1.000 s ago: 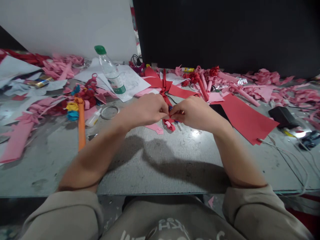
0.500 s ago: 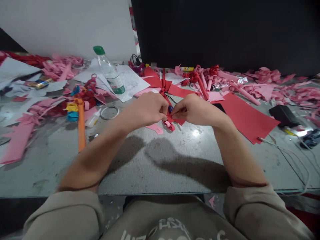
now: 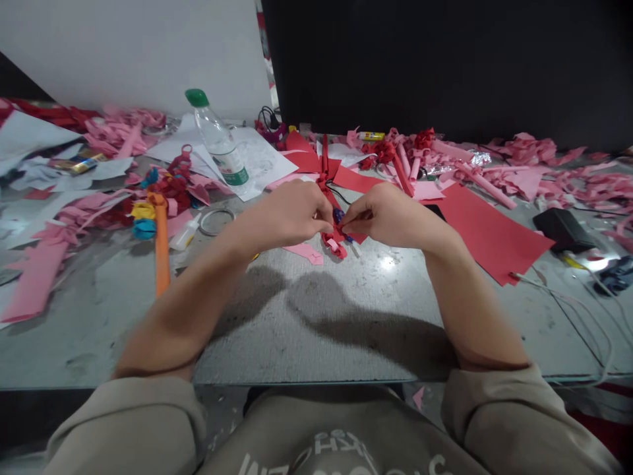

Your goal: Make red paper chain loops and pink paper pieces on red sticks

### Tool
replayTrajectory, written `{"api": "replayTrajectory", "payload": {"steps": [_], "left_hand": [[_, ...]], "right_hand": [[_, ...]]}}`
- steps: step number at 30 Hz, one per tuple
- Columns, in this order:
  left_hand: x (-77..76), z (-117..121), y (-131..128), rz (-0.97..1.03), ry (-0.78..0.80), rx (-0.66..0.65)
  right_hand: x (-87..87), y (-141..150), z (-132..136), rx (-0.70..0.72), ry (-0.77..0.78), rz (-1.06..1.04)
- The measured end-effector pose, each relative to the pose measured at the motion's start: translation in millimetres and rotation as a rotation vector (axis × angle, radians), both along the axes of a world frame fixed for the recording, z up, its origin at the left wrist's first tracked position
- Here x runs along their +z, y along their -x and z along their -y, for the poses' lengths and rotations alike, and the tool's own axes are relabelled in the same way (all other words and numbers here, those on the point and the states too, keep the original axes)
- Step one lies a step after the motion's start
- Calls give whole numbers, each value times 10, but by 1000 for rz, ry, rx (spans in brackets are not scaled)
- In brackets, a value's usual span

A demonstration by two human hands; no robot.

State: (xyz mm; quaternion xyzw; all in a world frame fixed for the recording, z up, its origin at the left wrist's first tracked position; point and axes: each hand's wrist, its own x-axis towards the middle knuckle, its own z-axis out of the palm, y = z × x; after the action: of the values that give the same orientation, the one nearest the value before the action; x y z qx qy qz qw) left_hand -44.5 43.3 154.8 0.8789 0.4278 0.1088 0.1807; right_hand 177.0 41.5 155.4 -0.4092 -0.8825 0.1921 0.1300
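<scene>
My left hand (image 3: 299, 211) is closed in a pinch on the left side of a small red paper piece (image 3: 333, 239) in the middle of the table. From the right, the fingertips of my right hand (image 3: 390, 214) pinch the same red paper, close to the left fingertips. A dark purple bit (image 3: 338, 216) shows between the two hands. Just below my right fingers lies a slim blue and white object (image 3: 354, 245), perhaps a pen. A pink paper scrap (image 3: 307, 253) is under the left hand. The fingers partly hide the paper's folds.
A green-capped bottle (image 3: 225, 148) stands at the back left. An orange paper stick (image 3: 162, 251), a tape ring (image 3: 217, 222) and a glue bottle (image 3: 185, 232) lie left. Red sheets (image 3: 494, 231), a black box (image 3: 562, 229) and cables are right. Pink scraps cover the back.
Both hands stay at the red paper, with slight finger shifts. More of the slim blue and white object now shows below my right fingers.
</scene>
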Motion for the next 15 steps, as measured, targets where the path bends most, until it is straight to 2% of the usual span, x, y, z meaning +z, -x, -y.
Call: {"api": "replayTrajectory", "payload": {"steps": [8, 15], "left_hand": [[-10, 55, -25, 36, -116, 65], [-109, -47, 32, -50, -150, -115]], "right_hand": [[5, -18, -13, 4, 102, -72], [-33, 10, -19, -73, 5, -91]]}}
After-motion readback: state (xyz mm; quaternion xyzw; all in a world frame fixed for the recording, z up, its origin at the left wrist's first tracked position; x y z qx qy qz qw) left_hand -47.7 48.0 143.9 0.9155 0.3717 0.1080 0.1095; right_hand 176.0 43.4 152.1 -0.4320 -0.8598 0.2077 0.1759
